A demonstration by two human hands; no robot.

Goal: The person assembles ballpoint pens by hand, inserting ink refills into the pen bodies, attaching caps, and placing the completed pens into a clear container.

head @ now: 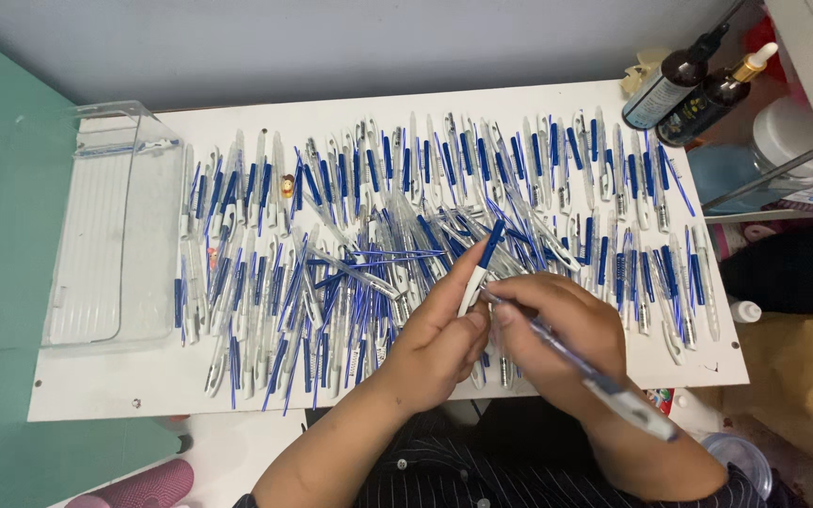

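Beside the scattered pens point(359, 235), a clear plastic tray point(115, 235) sits empty.

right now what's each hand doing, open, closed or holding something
left hand: closed on a white pen barrel with a blue cap.
right hand: closed on a thin blue ink refill, its tip at the barrel.

White board point(237, 113) crowded with pen parts point(350, 245) — bare strip along far edge, clear tray point(110, 235) blocking left, 2 bottles point(693, 85) at right corner

White tabletop point(237, 118) against a grey wall point(331, 38), teal floor point(2, 235), cluttered shelf point(802, 56) at right
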